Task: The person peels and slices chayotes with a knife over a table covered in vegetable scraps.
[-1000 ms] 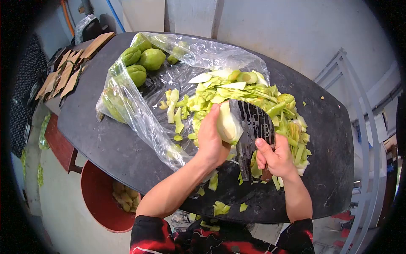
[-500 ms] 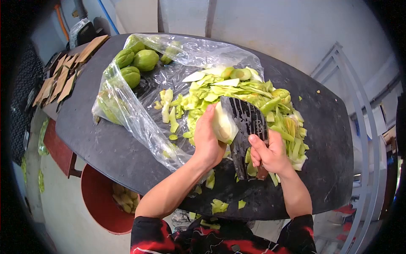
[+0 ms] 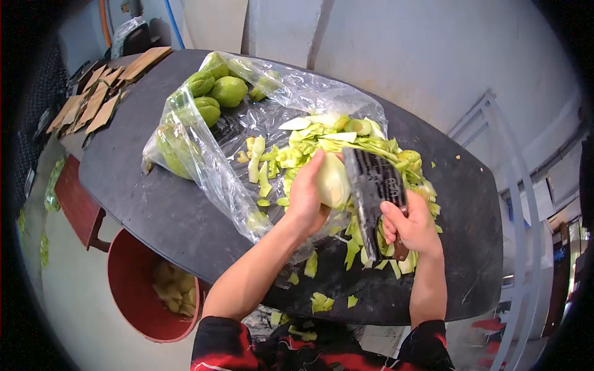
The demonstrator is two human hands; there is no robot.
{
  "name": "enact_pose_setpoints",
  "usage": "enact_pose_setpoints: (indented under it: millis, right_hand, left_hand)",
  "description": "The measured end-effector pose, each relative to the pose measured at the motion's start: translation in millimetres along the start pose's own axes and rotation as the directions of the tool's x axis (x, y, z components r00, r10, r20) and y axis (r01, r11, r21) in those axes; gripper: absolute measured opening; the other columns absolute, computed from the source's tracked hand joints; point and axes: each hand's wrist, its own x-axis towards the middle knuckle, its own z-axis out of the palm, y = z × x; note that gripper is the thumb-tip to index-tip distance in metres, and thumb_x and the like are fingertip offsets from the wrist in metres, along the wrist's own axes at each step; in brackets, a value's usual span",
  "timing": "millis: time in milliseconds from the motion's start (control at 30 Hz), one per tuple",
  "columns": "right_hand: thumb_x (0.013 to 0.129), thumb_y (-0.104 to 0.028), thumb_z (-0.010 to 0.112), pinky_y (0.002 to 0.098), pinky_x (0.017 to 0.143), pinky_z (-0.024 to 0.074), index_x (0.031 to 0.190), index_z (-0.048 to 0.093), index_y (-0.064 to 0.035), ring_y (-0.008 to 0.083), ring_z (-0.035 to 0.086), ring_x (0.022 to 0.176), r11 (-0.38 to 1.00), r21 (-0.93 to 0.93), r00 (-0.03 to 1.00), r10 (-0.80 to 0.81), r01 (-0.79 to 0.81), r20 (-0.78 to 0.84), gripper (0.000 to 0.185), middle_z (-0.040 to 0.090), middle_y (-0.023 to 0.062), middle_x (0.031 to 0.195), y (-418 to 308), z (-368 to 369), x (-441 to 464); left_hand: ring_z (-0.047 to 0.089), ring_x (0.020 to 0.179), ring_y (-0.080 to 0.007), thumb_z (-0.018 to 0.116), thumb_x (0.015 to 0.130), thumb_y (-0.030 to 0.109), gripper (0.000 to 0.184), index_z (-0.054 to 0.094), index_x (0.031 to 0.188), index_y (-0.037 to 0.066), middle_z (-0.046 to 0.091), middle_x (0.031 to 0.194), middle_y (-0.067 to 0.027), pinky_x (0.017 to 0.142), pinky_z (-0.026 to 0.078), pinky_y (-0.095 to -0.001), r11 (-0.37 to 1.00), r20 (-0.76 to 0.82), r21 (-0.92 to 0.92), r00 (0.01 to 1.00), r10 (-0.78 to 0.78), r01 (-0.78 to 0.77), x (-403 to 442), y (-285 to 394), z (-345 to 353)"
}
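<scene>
My left hand (image 3: pixel 305 195) is wrapped round a pale, peeled chayote (image 3: pixel 334 181), its light flesh turned toward the right. In my right hand (image 3: pixel 413 227) is the handle of a broad, dark cleaver (image 3: pixel 373 188) with wet streaks on its blade. The blade stands beside the chayote's right side; whether they touch I cannot tell. Behind and under both hands lies a heap of green peelings (image 3: pixel 371 145). Several unpeeled green chayotes (image 3: pixel 229 92) sit at the back left in a clear plastic bag (image 3: pixel 213 170) spread over the dark table (image 3: pixel 154 229).
A red bucket (image 3: pixel 127 284) holding pale peeled pieces stands on the floor at left, near a reddish-brown stool (image 3: pixel 77 201). Cardboard pieces (image 3: pixel 102 93) lie at the far left. A grey metal railing (image 3: pixel 526 204) runs along the right.
The cleaver has shifted right relative to the chayote and looks slightly blurred. My left hand keeps its hold on the chayote. The whole view has shifted slightly.
</scene>
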Motion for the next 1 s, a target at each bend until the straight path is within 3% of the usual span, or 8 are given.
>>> enact_pose_setpoints:
  millis: [33,100,167,200,267,367,733,1000]
  right_hand:
    - [0.098,-0.010,0.057,0.0270,0.042,0.0423,0.093,0.053,0.0001,0.0092,0.050,0.045,0.993,-0.106,0.995,-0.067,0.058,-0.078,0.012,0.051,0.0012,0.057,-6.3,5.6,-5.0]
    - [0.094,-0.005,0.058,0.0311,0.045,0.0466,0.090,0.054,0.0012,0.0136,0.055,0.047,0.921,-0.380,0.969,-0.167,0.088,-0.180,0.008,0.055,0.0045,0.059,-9.8,30.0,-18.6]
    - [0.089,-0.004,0.062,0.0334,0.049,0.0497,0.092,0.055,-0.0005,0.0223,0.060,0.053,0.406,-0.824,0.791,-0.607,0.395,0.081,0.008,0.055,0.0084,0.065,-2.1,52.5,-22.3]
    - [0.089,-0.004,0.062,0.0334,0.049,0.0497,0.092,0.055,-0.0005,0.0223,0.060,0.053,0.402,-0.825,0.789,-0.609,0.398,0.083,0.008,0.055,0.0084,0.065,1.0,63.4,-22.9]
    - [0.083,-0.003,0.065,0.0348,0.051,0.0510,0.093,0.055,-0.0012,0.0278,0.061,0.060,0.229,-0.881,0.772,-0.601,0.414,0.207,0.014,0.052,0.0110,0.071,5.0,80.2,-23.1]
    - [0.079,-0.003,0.065,0.0350,0.051,0.0508,0.093,0.054,-0.0005,0.0262,0.060,0.059,0.121,-0.899,0.734,-0.628,0.422,0.260,0.018,0.049,0.0099,0.071,6.4,89.9,-19.5]
    - [0.080,-0.001,0.063,0.0346,0.048,0.0492,0.095,0.054,0.0018,0.0258,0.059,0.057,0.122,-0.890,0.711,-0.654,0.438,0.260,0.018,0.050,0.0099,0.070,11.7,92.1,-19.2]
    - [0.078,0.000,0.059,0.0328,0.048,0.0497,0.094,0.053,0.0021,0.0240,0.059,0.054,0.114,-0.912,0.723,-0.651,0.394,0.231,0.017,0.050,0.0102,0.069,24.1,92.0,-4.9]
  left_hand:
    - [0.064,0.082,-0.0217,0.046,0.100,0.048,0.041,0.058,0.110,0.010,0.064,0.093,-0.0067,0.075,0.052,-0.0356,0.996,0.073,-0.015,0.994,0.083,-0.082,-0.2,2.5,-0.6]
    - [0.063,0.085,-0.0248,0.043,0.100,0.051,0.044,0.056,0.109,0.010,0.062,0.095,-0.0097,0.074,0.052,-0.0365,0.977,-0.007,-0.031,0.977,0.213,-0.213,0.9,4.7,3.3]
    - [0.062,0.087,-0.0259,0.041,0.101,0.052,0.043,0.055,0.107,0.011,0.061,0.097,-0.0111,0.074,0.052,-0.0382,0.918,-0.105,-0.217,0.943,0.315,-0.331,3.8,6.1,-1.3]
    - [0.062,0.084,-0.0271,0.037,0.102,0.052,0.045,0.055,0.106,0.010,0.060,0.097,-0.0130,0.071,0.052,-0.0392,0.905,-0.140,-0.258,0.940,0.311,-0.338,-2.2,10.3,4.2]
    - [0.062,0.081,-0.0269,0.035,0.103,0.051,0.046,0.054,0.106,0.009,0.060,0.097,-0.0135,0.069,0.052,-0.0390,0.892,-0.082,-0.256,0.928,0.364,-0.372,1.0,9.6,-7.7]
    - [0.061,0.076,-0.0266,0.031,0.104,0.051,0.049,0.054,0.106,0.008,0.059,0.095,-0.0148,0.066,0.053,-0.0385,0.878,-0.033,-0.266,0.914,0.404,-0.398,0.6,15.2,-9.1]
    - [0.060,0.076,-0.0274,0.029,0.106,0.044,0.046,0.053,0.105,0.005,0.057,0.092,-0.0143,0.068,0.052,-0.0392,0.835,0.031,-0.166,0.843,0.537,-0.525,-0.1,15.9,-10.8]
    - [0.058,0.080,-0.0279,0.031,0.105,0.046,0.045,0.052,0.103,0.006,0.055,0.092,-0.0129,0.071,0.051,-0.0391,0.867,0.029,-0.197,0.881,0.472,-0.458,-0.2,1.1,-11.0]
